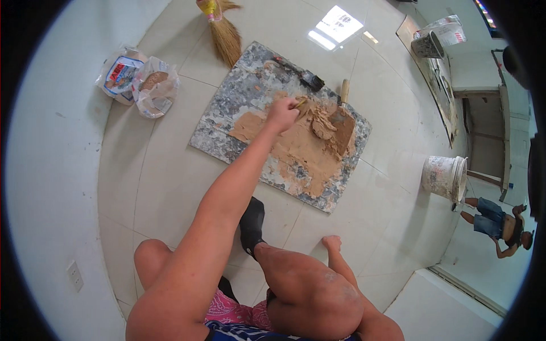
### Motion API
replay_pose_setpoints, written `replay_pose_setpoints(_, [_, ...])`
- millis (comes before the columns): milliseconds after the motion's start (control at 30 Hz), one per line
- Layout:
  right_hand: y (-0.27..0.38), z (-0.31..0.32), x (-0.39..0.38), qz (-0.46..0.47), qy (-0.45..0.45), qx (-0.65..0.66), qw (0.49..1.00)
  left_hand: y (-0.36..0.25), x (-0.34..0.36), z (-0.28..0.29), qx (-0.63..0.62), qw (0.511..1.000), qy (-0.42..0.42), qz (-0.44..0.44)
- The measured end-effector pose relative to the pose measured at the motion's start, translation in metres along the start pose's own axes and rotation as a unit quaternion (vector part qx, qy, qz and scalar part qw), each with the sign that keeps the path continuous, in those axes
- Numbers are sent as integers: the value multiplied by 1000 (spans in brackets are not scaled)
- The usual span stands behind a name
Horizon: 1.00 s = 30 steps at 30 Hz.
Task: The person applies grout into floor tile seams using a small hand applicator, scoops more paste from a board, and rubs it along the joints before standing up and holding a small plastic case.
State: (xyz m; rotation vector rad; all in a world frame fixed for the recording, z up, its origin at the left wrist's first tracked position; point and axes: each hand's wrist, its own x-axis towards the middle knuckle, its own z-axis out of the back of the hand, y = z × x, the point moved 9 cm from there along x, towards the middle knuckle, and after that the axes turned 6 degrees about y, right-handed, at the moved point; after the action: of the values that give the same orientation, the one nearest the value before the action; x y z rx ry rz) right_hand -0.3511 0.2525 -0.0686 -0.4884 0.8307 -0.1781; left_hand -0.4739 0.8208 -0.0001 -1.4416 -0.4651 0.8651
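Note:
My left hand reaches out over a splattered grey board on the floor. Its fingers are closed round a small yellow-handled tool, whose working end is hard to make out against the putty. Tan putty is spread over the board's middle, thicker beside a wooden-handled trowel. That trowel lies on the board's right part, smeared with putty. Behind my left hand lies a dark tool with a black, blocky head. My right hand is curled into a fist at the floor, near my right knee, holding nothing visible.
A straw broom lies beyond the board. Two plastic bags of material stand by the left wall. On the right are a white bucket, a long panel bearing a grey pail, and another person.

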Motion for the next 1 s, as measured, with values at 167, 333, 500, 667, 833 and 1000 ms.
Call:
replay_pose_setpoints(167, [-13, -8, 38, 92, 32, -37, 995, 35, -56, 55, -522, 849, 9, 75])
replay_pose_setpoints(333, [90, -30, -52, 410, 78, -295, 859, 10, -138, 132, -633, 774, 15, -31])
replay_pose_setpoints(500, [233, -32, -331, 832, 305, -77, 456, 77, -240, 215, -616, 776, -118, -62])
replay_pose_setpoints(667, [413, -112, -431, 833, 58, -273, 478, 167, -373, 298, -559, 700, -438, -72])
replay_pose_setpoints(833, [461, -199, -563, 916, 22, -285, 281, 242, -538, 338, -351, 595, -723, 16])
replay_pose_setpoints(1000, [463, -270, -606, 946, -10, -285, 156, 260, -717, 328, -118, 453, -884, 9])
